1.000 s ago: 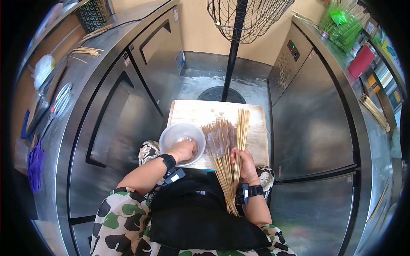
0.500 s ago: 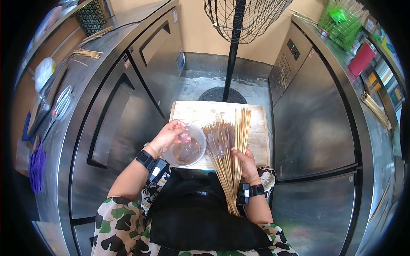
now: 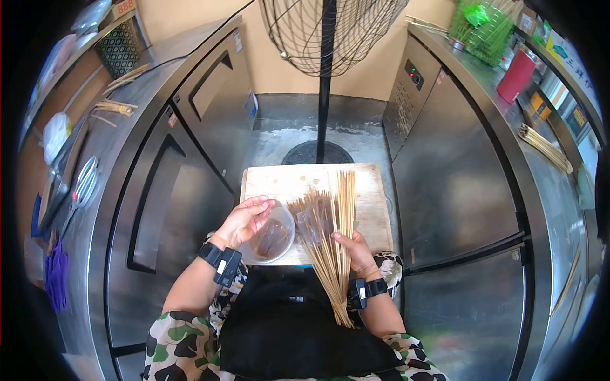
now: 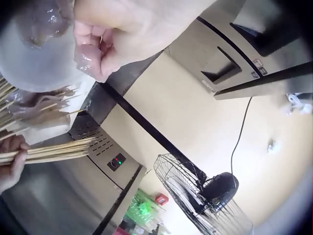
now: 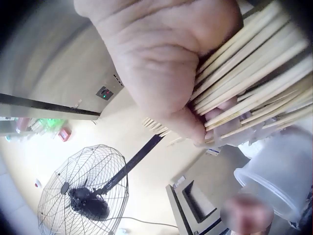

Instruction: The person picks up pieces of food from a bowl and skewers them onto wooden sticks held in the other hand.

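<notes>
My left hand (image 3: 244, 222) is above the left rim of a clear plastic tub (image 3: 291, 223). Between its thumb and fingers it pinches a glossy, translucent pinkish piece of food (image 4: 87, 59). More such slippery food pieces (image 3: 272, 240) lie inside the tub. On the right, my right hand (image 3: 358, 253) grips a bundle of bare bamboo skewers (image 3: 345, 200), its thumb across them. Beside this bundle, loaded skewers (image 3: 316, 219) carry flat translucent pieces near their upper ends; the lower ends of both groups converge over the black apron.
A wooden board (image 3: 373, 222) lies under the tub and skewers. Beyond it stands a black fan (image 3: 325, 89) on a pole. Steel cabinets flank both sides; a whisk (image 3: 84, 184) lies on the left counter, a skewer bundle (image 3: 545, 148) on the right one.
My left hand has come up out of the tub with a piece and moved to its left rim. The right hand keeps its grip on the skewers. The head view has shifted slightly.
</notes>
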Tool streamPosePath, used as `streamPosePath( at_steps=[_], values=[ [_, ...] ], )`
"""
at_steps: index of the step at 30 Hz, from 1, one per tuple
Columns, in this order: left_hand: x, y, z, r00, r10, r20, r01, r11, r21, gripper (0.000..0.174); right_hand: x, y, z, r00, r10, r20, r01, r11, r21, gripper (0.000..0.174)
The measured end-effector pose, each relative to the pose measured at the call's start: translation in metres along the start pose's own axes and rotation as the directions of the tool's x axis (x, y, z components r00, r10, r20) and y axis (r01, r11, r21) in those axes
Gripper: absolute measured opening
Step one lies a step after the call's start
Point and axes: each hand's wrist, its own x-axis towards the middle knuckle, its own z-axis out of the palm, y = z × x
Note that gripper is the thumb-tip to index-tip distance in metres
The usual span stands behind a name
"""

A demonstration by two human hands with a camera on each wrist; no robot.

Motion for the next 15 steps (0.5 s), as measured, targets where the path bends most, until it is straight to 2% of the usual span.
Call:
streamPosePath(
  at_steps=[2,8,10,15],
  values=[
    [0.002,0.003,0.019,0.999,0.035,-0.002,-0.035,0.997,-0.072,0.024,0.003,0.003,-0.005,0.999,-0.005,0.033,0.006,0.999,-0.032,0.008],
    [0.036,0.009,0.073,0.972,0.195,0.134,-0.203,0.978,0.052,0.031,-0.001,-0.002,-0.001,0.995,0.020,0.093,-0.016,0.999,-0.037,0.005],
    [0.049,0.008,0.089,0.962,0.236,0.140,-0.248,0.966,0.070,0.033,-0.006,-0.010,0.007,0.995,0.018,0.094,-0.009,0.995,-0.100,0.006],
    [0.073,0.005,0.111,0.935,0.323,0.147,-0.343,0.929,0.139,0.034,-0.005,-0.011,0.004,0.979,0.019,0.202,-0.003,0.997,-0.080,0.005]
  ],
)
